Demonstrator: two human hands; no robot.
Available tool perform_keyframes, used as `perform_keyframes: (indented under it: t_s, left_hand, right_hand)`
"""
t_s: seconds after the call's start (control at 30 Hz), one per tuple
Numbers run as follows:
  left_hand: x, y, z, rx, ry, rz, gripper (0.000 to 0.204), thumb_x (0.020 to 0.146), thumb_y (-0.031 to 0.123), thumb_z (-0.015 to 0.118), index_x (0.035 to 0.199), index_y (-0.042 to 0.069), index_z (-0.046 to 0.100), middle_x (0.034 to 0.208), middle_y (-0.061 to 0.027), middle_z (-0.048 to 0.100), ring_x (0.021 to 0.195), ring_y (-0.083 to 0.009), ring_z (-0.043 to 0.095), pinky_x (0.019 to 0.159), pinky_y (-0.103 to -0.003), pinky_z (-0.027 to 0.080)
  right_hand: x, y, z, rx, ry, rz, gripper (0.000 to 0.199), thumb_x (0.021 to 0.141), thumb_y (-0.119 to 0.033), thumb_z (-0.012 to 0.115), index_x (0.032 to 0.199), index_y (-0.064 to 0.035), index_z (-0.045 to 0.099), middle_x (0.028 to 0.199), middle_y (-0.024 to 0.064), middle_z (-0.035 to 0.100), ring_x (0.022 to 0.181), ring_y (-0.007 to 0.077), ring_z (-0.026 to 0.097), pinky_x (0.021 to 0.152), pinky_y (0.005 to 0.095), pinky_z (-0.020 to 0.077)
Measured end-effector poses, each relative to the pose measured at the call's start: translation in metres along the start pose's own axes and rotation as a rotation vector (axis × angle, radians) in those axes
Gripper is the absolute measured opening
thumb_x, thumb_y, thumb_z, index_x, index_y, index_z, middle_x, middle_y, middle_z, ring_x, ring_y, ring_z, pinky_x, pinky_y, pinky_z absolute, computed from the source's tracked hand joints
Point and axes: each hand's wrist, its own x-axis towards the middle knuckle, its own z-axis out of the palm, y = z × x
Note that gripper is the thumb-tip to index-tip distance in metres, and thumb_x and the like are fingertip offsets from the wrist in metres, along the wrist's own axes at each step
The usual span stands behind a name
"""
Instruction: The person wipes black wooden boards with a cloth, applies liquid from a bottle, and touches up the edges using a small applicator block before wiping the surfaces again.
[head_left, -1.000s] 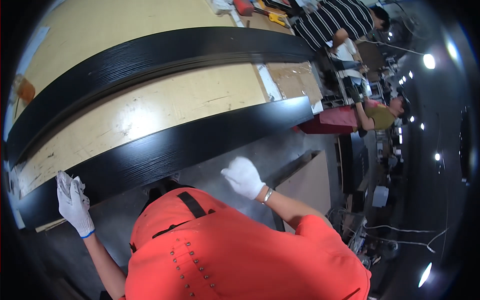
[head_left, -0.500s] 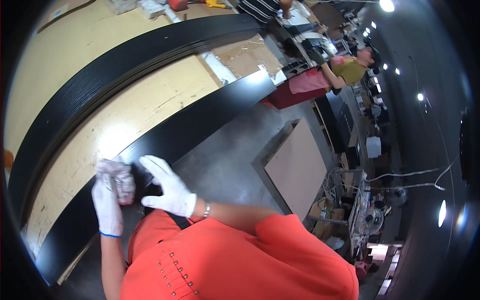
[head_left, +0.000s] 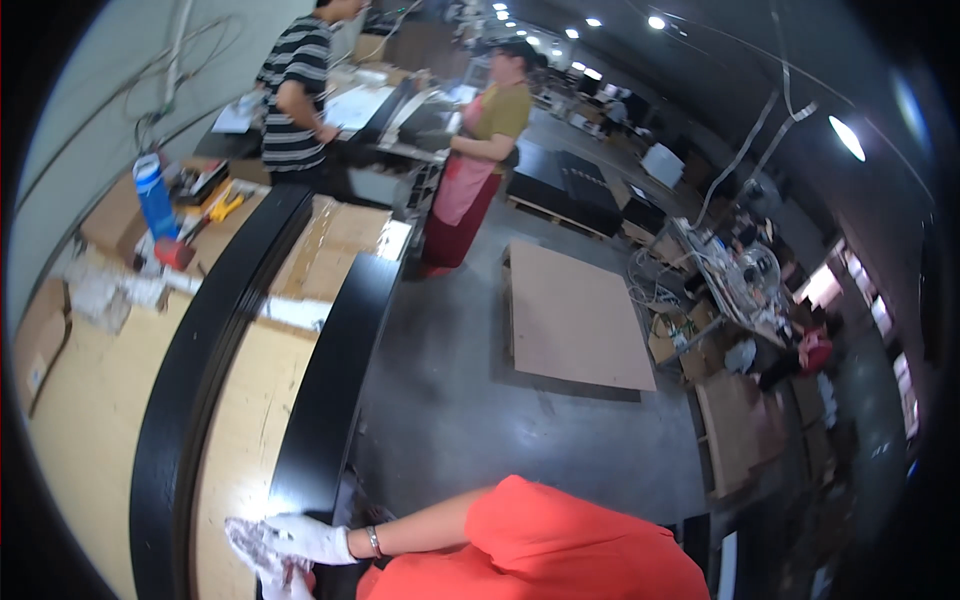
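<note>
At the lower left of the frame both white-gloved hands meet on a crumpled white wiping cloth [head_left: 262, 552]: the right hand [head_left: 312, 538], a bracelet at its wrist, lies over the cloth with its grip pressed together on the rag, while the left hand [head_left: 288, 583] shows only as a gloved edge beneath it at the bottom border, and whether its fingers are curled or spread cannot be told. The cloth sits at the near end of a long glossy black curved panel [head_left: 335, 385], just beside where that panel meets the pale wooden desk [head_left: 240, 420]. A second long black curved panel [head_left: 195, 370] runs parallel further left. The step in hand looks like bunching the rag between wipes of the near panel; the next move seems to call for flattening the cloth on the black face and drawing it along the curve with even pressure. At the upper left a blue bottle [head_left: 155, 195] stands on the desk, and two people work at the far end.
</note>
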Motion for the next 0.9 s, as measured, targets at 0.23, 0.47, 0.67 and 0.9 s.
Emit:
perform_keyframes:
  t_s: [0.23,0.47,0.67,0.9]
  left_hand:
    - [-0.098,0.212,-0.037,0.584,-0.247,0.379,0.073,0.097,0.022,0.069,0.157,0.001,0.034,0.159,-0.0235,0.039,0.133,-0.0357,0.053,0.111,-0.045,0.046]
    - [-0.081,0.131,-0.068,0.276,-0.125,0.196,0.037,0.103,0.019,0.059,0.135,0.000,0.061,0.134,-0.0197,0.062,0.119,-0.0277,0.060,0.104,-0.040,0.048]
    - [-0.073,0.136,-0.058,0.245,-0.234,0.240,0.037,0.106,0.022,0.054,0.135,0.000,0.059,0.138,-0.0218,0.057,0.124,-0.0263,0.056,0.107,-0.040,0.045]
    - [-0.076,0.134,-0.062,0.161,-0.303,0.319,0.041,0.111,0.030,0.043,0.135,0.000,0.058,0.140,-0.0210,0.055,0.128,-0.0256,0.052,0.112,-0.039,0.039]
  right_hand:
    - [0.006,0.014,-0.003,0.098,0.022,-0.054,0.058,0.086,-0.012,0.069,0.141,-0.0012,0.053,0.125,0.0164,0.062,0.115,0.0247,0.059,0.100,0.0351,0.0481]
    - [0.026,-0.006,-0.024,0.539,0.419,-0.076,0.015,0.087,-0.011,0.065,0.097,0.0014,0.067,0.082,0.0137,0.070,0.079,0.0218,0.067,0.072,0.0364,0.0529]
    - [0.014,-0.023,-0.016,0.548,0.433,-0.146,0.039,0.093,-0.009,0.063,0.130,0.0037,0.060,0.119,0.0118,0.071,0.107,0.0186,0.066,0.095,0.0341,0.0536]
    - [0.007,-0.033,-0.030,0.516,0.228,-0.177,0.018,0.090,0.004,0.062,0.105,0.0029,0.072,0.098,0.0125,0.076,0.092,0.0199,0.074,0.082,0.0315,0.0592]
